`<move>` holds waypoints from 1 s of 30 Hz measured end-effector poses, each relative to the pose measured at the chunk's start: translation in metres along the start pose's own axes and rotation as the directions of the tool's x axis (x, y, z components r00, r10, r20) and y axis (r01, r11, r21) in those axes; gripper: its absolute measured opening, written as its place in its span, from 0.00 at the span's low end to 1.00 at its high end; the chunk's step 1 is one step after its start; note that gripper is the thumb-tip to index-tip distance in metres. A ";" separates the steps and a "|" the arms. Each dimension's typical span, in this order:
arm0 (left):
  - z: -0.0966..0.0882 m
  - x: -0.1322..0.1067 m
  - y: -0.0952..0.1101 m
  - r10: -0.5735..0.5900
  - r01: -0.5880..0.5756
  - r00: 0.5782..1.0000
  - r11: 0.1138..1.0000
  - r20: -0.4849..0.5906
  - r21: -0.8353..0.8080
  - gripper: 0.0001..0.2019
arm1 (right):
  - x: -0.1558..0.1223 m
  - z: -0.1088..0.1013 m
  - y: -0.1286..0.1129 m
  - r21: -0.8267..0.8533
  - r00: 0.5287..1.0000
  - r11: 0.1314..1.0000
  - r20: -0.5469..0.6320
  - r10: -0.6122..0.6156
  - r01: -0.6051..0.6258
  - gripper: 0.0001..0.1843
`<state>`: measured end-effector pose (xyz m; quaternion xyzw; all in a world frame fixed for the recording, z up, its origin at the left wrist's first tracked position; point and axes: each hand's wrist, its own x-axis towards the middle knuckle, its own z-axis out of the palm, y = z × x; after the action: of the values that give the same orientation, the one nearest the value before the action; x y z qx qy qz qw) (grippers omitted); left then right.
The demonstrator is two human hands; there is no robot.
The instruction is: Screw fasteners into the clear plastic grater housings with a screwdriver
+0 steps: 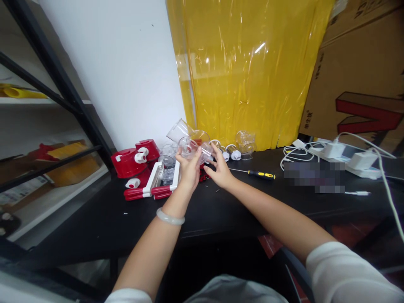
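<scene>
Near the back of the black table, my left hand (190,169) is closed on a clear plastic cup-like part (189,148), thumb along its side. My right hand (221,171) curls round the narrower right end of the same part, its fingers somewhat apart. How firmly the right fingers press on it is hard to see. Behind it stand a clear cylinder (179,130) and other transparent pieces that overlap in view. To the left lies a white frame with red handles (151,189). A screwdriver (261,174) with a yellow and black handle lies right of my right hand.
Red round housings (128,163) with white knobs stand at the left. Filter-like cylinders (233,152) and a clear piece (245,142) sit at the back. White cables and chargers on a power strip (360,166) occupy the right. Yellow plastic sheeting (246,75) rises behind the black table (132,227).
</scene>
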<state>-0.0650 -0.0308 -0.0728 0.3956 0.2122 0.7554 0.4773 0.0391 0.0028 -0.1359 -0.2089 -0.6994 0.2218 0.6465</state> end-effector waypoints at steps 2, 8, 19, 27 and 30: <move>-0.004 0.001 -0.001 -0.006 0.005 0.997 1.000 0.075 0.020 0.35 | 0.001 -0.001 0.003 0.060 0.995 0.994 -0.034 0.090 -0.088 0.47; -0.018 0.014 -0.008 -0.067 0.021 0.950 0.988 0.305 0.154 0.39 | 0.013 -0.018 0.002 0.274 0.937 0.915 -0.101 0.333 -0.296 0.42; -0.020 0.012 -0.014 -0.303 0.296 0.948 0.951 0.092 0.088 0.46 | 0.021 -0.027 0.000 0.548 0.861 0.726 -0.021 0.508 -0.415 0.28; -0.021 0.005 -0.009 -0.331 0.314 0.920 0.943 0.209 0.108 0.51 | 0.024 -0.030 -0.003 0.625 0.787 0.601 0.034 0.617 -0.498 0.28; -0.019 0.002 -0.011 -0.284 0.275 0.927 0.959 0.246 0.073 0.60 | 0.023 -0.027 -0.004 0.611 0.798 0.624 0.021 0.603 -0.487 0.26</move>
<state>-0.0745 -0.0233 -0.0914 0.4635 0.2175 0.6188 0.5957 0.0645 0.0134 -0.1131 -0.2207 -0.4343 0.5921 0.6419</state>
